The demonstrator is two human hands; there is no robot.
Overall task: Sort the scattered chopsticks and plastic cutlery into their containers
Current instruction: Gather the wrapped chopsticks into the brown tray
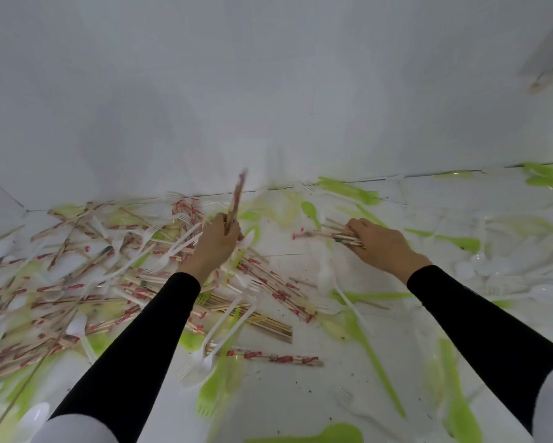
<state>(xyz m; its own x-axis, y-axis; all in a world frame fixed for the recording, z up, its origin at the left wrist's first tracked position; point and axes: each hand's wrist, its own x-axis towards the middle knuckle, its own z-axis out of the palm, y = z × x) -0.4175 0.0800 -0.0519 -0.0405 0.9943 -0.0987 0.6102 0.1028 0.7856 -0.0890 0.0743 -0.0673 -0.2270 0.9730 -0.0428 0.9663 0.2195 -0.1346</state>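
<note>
Bare indoor room — white tiled floor [288, 391]; plain white wall [268, 91]

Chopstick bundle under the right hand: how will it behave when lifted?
Probably stiff and light: the thin wooden sticks in the chopstick bundle lie straight. Likely to fan out or slip, since the right hand grips many loose sticks at one end. On the glossy white surface, strays may slide.
</note>
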